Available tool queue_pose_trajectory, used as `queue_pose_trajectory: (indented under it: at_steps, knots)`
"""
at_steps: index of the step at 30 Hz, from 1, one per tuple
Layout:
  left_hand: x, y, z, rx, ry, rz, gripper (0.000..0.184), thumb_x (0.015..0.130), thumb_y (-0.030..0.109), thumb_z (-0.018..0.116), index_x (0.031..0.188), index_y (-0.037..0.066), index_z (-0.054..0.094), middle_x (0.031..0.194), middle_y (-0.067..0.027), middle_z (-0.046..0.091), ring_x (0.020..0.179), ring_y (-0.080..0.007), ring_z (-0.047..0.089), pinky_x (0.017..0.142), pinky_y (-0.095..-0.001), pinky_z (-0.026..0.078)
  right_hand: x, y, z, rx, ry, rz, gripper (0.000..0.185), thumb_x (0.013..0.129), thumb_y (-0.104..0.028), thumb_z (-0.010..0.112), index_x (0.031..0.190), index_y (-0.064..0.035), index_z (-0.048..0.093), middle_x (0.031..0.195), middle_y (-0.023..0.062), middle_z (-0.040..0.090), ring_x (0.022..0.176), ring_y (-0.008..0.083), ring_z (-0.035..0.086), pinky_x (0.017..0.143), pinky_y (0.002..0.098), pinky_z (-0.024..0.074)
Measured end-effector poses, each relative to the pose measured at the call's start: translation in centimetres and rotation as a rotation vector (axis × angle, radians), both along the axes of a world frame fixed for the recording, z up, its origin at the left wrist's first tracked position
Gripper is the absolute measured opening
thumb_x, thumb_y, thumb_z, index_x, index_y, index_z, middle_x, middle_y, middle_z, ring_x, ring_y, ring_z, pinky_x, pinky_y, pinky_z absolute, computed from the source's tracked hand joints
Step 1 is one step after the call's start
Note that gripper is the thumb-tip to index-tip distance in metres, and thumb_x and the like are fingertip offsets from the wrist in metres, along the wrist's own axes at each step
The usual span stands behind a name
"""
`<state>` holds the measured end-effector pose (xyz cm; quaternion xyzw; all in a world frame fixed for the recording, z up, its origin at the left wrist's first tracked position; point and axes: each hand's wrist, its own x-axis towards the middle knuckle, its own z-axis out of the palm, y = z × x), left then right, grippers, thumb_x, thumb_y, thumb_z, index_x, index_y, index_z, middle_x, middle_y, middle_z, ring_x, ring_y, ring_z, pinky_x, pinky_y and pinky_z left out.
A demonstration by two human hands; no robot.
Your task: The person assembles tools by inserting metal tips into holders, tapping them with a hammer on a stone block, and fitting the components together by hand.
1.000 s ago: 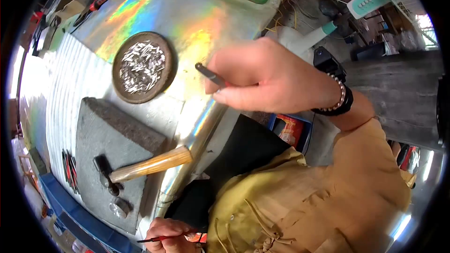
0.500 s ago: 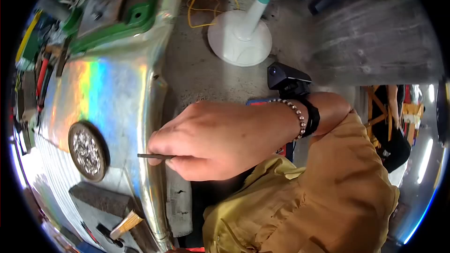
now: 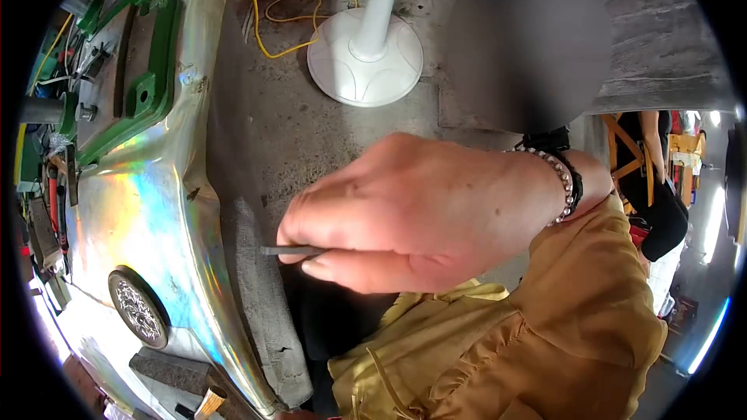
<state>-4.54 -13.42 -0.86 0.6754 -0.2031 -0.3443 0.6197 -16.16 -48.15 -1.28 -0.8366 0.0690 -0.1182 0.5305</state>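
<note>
My right hand (image 3: 412,214) reaches in from the right, back upward, a beaded bracelet (image 3: 562,179) on its wrist. Thumb and fingers pinch a thin dark metal rod (image 3: 284,250), whose short end sticks out to the left. The rod is in the air, apart from the shiny metal-covered bench (image 3: 167,187). On that bench lies a round dark-rimmed disc (image 3: 138,307) with silvery raised ornament. Below the disc are a dark block (image 3: 167,373) and a brush (image 3: 210,400), partly cut off. My left hand cannot be made out.
A green metal machine base (image 3: 148,93) stands at the upper left, with red-handled tools (image 3: 56,202) near it. A white round stand base (image 3: 366,70) and a yellow cable (image 3: 268,47) are on the floor. Another person (image 3: 657,187) is at the far right. A blurred patch hides the upper right.
My right hand, still pinching the rod, has moved right, away from the bench edge. The view has shifted, so the disc and brush appear lower.
</note>
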Motion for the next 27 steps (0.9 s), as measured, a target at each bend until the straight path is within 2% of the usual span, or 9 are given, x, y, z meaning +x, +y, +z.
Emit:
queue_pose_trajectory:
  at_steps: [7,10,15,18,20,22,23,24,27]
  knots:
    - [-0.4,3.6,-1.4,-0.093,-0.006,0.074,0.025,0.085,0.020,0.066,0.095,-0.001,0.058,0.082,-0.0151,0.060,0.064,-0.0221,0.056,0.048,-0.0299,0.046,3.4,1.7,0.3,-0.030,-0.145,0.195,0.023,0.082,-0.013,0.054,0.067,0.0029,0.048,0.061,0.0211,0.053,0.062,0.0387,0.056,0.058,0.0452,0.0437]
    - [-1.8,1.0,0.6,-0.095,-0.011,0.165,0.025,0.085,0.021,0.066,0.094,-0.001,0.058,0.081,-0.0161,0.060,0.064,-0.0228,0.056,0.048,-0.0305,0.046,5.7,2.9,2.4,-0.081,-0.121,0.306,0.022,0.082,-0.013,0.055,0.067,0.0030,0.048,0.061,0.0198,0.053,0.061,0.0372,0.055,0.059,0.0445,0.0434]
    - [-1.1,4.7,-1.5,-0.233,0.041,0.140,0.027,0.084,0.019,0.066,0.101,0.003,0.053,0.080,-0.0124,0.058,0.061,-0.0208,0.051,0.048,-0.0293,0.044,9.9,6.8,3.8,-0.050,-0.187,0.458,0.019,0.084,-0.013,0.054,0.080,0.0049,0.049,0.063,0.0194,0.052,0.061,0.0368,0.055,0.059,0.0438,0.0423]
    - [-1.2,6.1,-1.0,-0.039,0.090,0.246,0.024,0.087,0.022,0.063,0.098,0.001,0.057,0.085,-0.0120,0.060,0.063,-0.0172,0.051,0.051,-0.0276,0.042,11.3,9.6,3.9,0.036,-0.084,0.538,0.019,0.087,-0.013,0.054,0.092,0.0043,0.047,0.067,0.0189,0.054,0.064,0.0357,0.057,0.060,0.0423,0.0433]
    - [-1.2,6.4,-1.7,-0.075,0.044,0.302,0.026,0.089,0.022,0.060,0.096,-0.003,0.059,0.089,-0.0118,0.061,0.067,-0.0155,0.053,0.059,-0.0256,0.042,12.3,11.9,2.8,0.070,-0.098,0.563,0.024,0.089,-0.014,0.054,0.103,0.0030,0.045,0.072,0.0172,0.057,0.067,0.0332,0.060,0.060,0.0397,0.0448]
    - [-0.8,7.2,-2.5,-0.005,-0.135,0.326,0.027,0.089,0.022,0.059,0.097,-0.004,0.059,0.088,-0.0108,0.061,0.069,-0.0155,0.054,0.061,-0.0248,0.042,12.8,14.6,1.4,0.157,-0.061,0.604,0.033,0.090,-0.014,0.055,0.118,0.0010,0.045,0.086,0.0141,0.065,0.070,0.0248,0.064,0.061,0.0310,0.0498]
    - [-0.3,7.8,-2.6,0.002,-0.094,0.289,0.022,0.089,0.016,0.059,0.099,-0.003,0.059,0.087,-0.0085,0.060,0.072,-0.0144,0.054,0.062,-0.0243,0.043,13.2,15.9,1.3,0.187,0.047,0.655,0.031,0.090,-0.014,0.055,0.116,0.0004,0.046,0.085,0.0129,0.065,0.070,0.0237,0.064,0.061,0.0298,0.0492]
    - [-0.7,7.8,-4.3,-0.090,-0.132,0.426,0.021,0.090,0.013,0.058,0.095,-0.007,0.055,0.074,-0.0108,0.057,0.058,-0.0158,0.056,0.052,-0.0248,0.047,13.5,17.1,1.3,0.214,0.156,0.710,0.029,0.091,-0.014,0.055,0.115,-0.0002,0.046,0.085,0.0117,0.065,0.070,0.0227,0.064,0.062,0.0286,0.0487]
    - [-0.2,9.4,-4.6,-0.079,-0.045,0.425,0.020,0.088,0.008,0.055,0.098,-0.009,0.062,0.085,-0.0143,0.062,0.072,-0.0187,0.061,0.067,-0.0250,0.048,13.6,20.9,-0.4,0.440,0.321,0.815,0.023,0.091,-0.013,0.055,0.109,-0.0008,0.048,0.082,0.0080,0.065,0.070,0.0195,0.062,0.062,0.0261,0.0471]
